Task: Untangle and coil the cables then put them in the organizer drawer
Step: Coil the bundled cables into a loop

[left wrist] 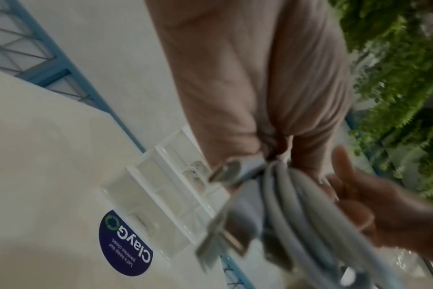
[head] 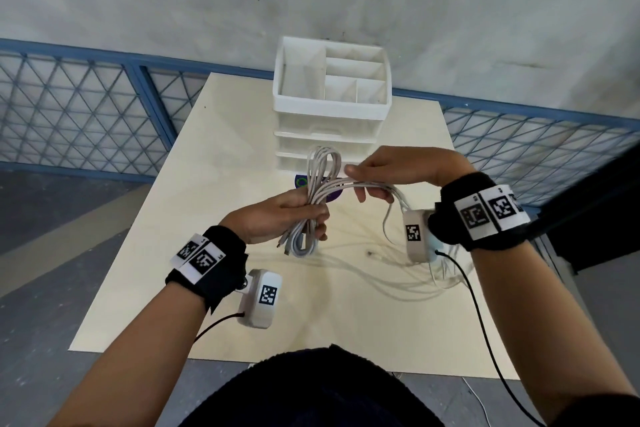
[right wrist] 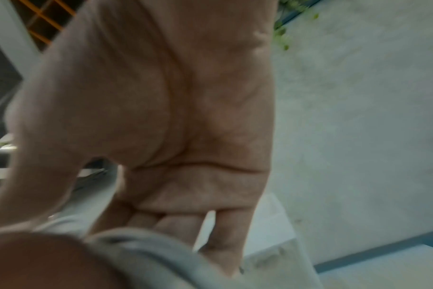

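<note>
Counter (head: 138,288): pale, rectangular, running away toward the far wall. At its far end, dead ahead of both hands, organizer (head: 330,104): white, open divided tray on top, three shallow drawers stacked below, all apparently closed, fronts facing this way. Lowest drawer just behind the raised loop of the coil. Blue round sticker (left wrist: 125,243) on the counter just before the drawers.

Coil (head: 317,198): pale grey cable, several long narrow loops bunched together, long axis running near-to-far, top loop standing up toward the organizer, bottom loop and two plug ends hanging on the near side. Held above the counter, midway between body and drawers.

Left hand (head: 277,218): fingers curled tight round the waist of the coil. Right hand (head: 398,173): thumb and fingers pinching a bundle of strands leading off rightward from the waist, sideways across the long axis. Strands dropping past the right wrist to the loose cables (head: 398,274): a faint pale tangle lying on the counter, right of centre, under that wrist.

Likely next: wrapping the tail round the waist; right hand better placed for it, and nearer the drawers.
</note>
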{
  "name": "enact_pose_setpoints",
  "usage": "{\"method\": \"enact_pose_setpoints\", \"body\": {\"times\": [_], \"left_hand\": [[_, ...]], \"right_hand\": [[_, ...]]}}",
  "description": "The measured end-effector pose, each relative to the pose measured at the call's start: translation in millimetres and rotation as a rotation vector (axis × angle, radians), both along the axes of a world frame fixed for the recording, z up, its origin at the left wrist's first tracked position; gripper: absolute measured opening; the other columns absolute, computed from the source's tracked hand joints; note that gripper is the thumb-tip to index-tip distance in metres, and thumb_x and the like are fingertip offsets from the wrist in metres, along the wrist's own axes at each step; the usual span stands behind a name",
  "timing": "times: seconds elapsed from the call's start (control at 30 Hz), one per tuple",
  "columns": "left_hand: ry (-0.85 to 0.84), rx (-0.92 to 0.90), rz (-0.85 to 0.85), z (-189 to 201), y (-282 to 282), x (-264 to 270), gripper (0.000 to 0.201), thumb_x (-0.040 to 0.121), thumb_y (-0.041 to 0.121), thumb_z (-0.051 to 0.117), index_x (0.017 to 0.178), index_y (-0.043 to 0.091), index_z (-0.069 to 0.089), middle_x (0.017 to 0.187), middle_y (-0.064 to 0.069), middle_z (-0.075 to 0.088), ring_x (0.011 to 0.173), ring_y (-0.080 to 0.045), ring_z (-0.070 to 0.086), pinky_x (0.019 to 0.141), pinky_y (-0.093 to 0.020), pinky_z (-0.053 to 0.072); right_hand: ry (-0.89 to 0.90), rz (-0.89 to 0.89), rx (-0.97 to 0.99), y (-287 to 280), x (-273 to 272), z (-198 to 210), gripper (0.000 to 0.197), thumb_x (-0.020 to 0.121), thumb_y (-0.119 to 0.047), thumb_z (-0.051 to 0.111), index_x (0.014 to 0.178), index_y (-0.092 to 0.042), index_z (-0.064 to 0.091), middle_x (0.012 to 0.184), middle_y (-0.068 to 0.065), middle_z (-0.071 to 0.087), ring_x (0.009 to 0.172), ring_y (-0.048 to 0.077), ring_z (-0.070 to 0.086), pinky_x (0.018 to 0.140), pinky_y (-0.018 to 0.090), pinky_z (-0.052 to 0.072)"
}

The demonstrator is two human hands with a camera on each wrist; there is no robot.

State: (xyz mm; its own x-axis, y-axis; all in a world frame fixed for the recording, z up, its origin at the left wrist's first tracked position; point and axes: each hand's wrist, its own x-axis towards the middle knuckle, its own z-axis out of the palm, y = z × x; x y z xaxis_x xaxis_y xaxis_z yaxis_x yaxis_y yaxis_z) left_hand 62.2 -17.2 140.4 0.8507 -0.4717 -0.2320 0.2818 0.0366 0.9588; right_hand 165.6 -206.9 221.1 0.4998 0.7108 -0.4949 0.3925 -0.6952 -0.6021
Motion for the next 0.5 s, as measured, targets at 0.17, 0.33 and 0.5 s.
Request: {"method": "enact_pose_setpoints", "body": {"times": [0.17,0.33,0.5], "left_hand": [[0.011,0.092,0.041,4,-1,-3,0.01,0.099,0.016,0.042,0.09,0.014,0.047,0.064,0.003,0.037,0.049,-0.01,0.041,0.058,-0.023,0.047],[-0.029,0.45,-0.026,2,-18,0,0.031,0.098,0.039,0.035,0.078,0.016,0.032,0.063,0.003,0.034,0.041,-0.005,0.036,0.05,-0.021,0.043],[-0.037,0.466,0.003,2,-29,-2,0.045,0.095,0.049,0.035,0.064,0.016,0.03,0.054,0.003,0.029,0.037,-0.01,0.028,0.044,-0.022,0.035]], "right_hand": [[0.101,-0.048,0.058,-16,-1,-8,0.05,0.087,-0.053,0.041,0.079,-0.007,0.057,0.057,-0.002,0.033,0.054,0.012,0.036,0.06,0.02,0.036],[-0.291,0.013,0.103,10,-8,-4,0.049,0.095,-0.042,0.045,0.066,-0.004,0.057,0.052,-0.004,0.037,0.046,0.007,0.032,0.05,0.017,0.031],[-0.41,-0.048,0.165,18,1,-9,0.048,0.089,-0.039,0.057,0.061,-0.001,0.054,0.047,-0.004,0.038,0.044,0.007,0.035,0.047,0.017,0.029]]}}
